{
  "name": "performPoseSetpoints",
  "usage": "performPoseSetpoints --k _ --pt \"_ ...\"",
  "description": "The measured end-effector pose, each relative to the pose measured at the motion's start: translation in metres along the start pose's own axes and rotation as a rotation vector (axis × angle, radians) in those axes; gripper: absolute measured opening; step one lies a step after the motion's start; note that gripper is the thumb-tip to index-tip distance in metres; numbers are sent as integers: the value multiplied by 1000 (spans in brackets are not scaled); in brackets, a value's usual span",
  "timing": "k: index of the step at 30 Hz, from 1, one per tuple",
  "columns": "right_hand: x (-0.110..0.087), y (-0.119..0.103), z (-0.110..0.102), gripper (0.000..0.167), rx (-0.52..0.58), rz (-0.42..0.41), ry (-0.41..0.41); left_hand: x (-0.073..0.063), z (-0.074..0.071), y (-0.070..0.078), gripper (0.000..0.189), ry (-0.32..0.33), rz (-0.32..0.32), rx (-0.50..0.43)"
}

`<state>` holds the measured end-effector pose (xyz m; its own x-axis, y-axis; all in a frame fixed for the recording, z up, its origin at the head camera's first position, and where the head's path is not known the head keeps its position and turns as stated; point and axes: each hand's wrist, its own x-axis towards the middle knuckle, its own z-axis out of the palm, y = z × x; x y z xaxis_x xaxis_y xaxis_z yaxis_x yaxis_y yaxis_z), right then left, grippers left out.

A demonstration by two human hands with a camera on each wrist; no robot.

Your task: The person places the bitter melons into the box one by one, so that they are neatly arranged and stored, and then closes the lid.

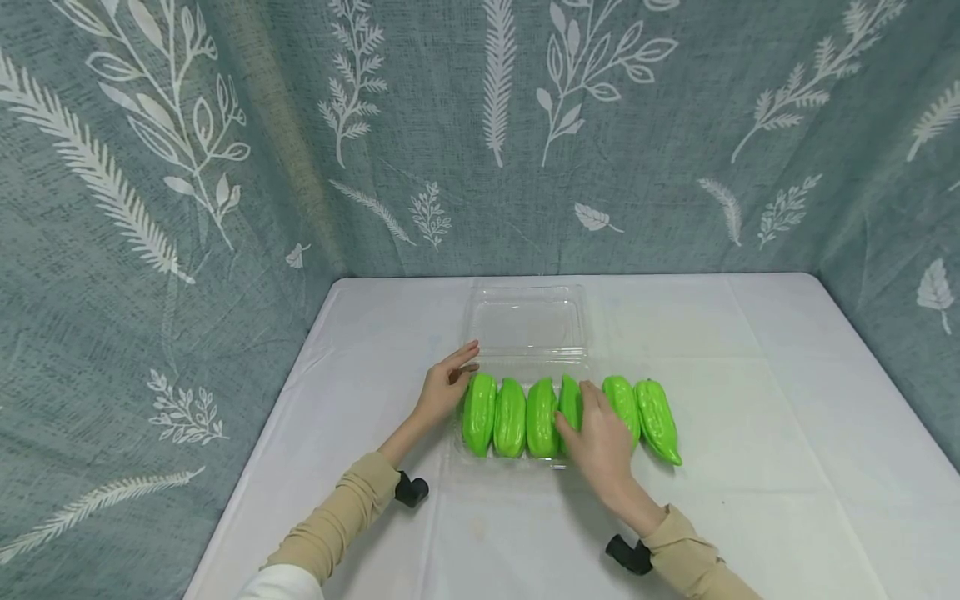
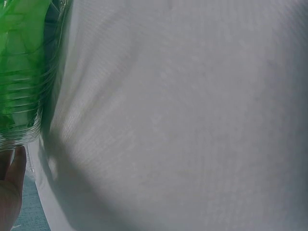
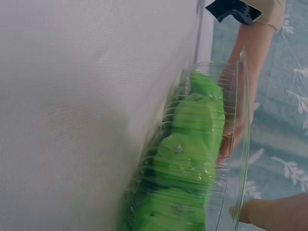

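Note:
A clear plastic clamshell box [image 1: 462,460] lies with its lid [image 1: 528,321] folded back. In its tray several bright green, pepper-shaped vegetables [image 1: 510,417] stand side by side. My left hand [image 1: 442,387] is at the tray's left back corner, its fingers extended; in the left wrist view a fingertip [image 2: 19,154] touches the plastic. My right hand [image 1: 603,437] reaches over the tray's right end. It pinches the rightmost green pepper [image 1: 570,404] in the tray between thumb and fingers, which partly cover it. The right wrist view shows the thumb [image 3: 260,211] by the rim.
Two more green peppers [image 1: 658,421] lie on the white tablecloth [image 1: 765,467] right of the box, one partly behind my right hand. Black wrist-worn pieces [image 1: 411,489] sit below both forearms. A teal leaf-patterned curtain [image 1: 450,125] borders the table's back and sides.

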<state>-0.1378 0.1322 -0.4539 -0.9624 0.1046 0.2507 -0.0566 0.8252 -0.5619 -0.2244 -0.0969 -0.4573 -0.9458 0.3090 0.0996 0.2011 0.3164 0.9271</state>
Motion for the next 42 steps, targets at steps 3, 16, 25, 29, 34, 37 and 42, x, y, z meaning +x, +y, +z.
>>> performPoseSetpoints --k 3,16,25,29,34,37,42 --pt "0 1 -1 60 25 -8 4 0 0 0 42 3 -2 6" --pt "1 3 -5 58 116 23 -25 -1 -1 0 42 3 7 -5" --pt "2 4 -9 59 158 43 -39 -1 0 0 42 9 11 -5" --pt "4 5 -11 60 185 54 -40 -1 0 0 42 5 11 -13" --pt "5 7 -15 59 222 39 -19 0 0 0 42 6 9 -14" --pt "6 8 -17 58 238 21 -9 0 0 0 42 9 13 -16" --pt "8 10 -19 58 279 42 -29 0 -1 -1 41 9 17 -15"
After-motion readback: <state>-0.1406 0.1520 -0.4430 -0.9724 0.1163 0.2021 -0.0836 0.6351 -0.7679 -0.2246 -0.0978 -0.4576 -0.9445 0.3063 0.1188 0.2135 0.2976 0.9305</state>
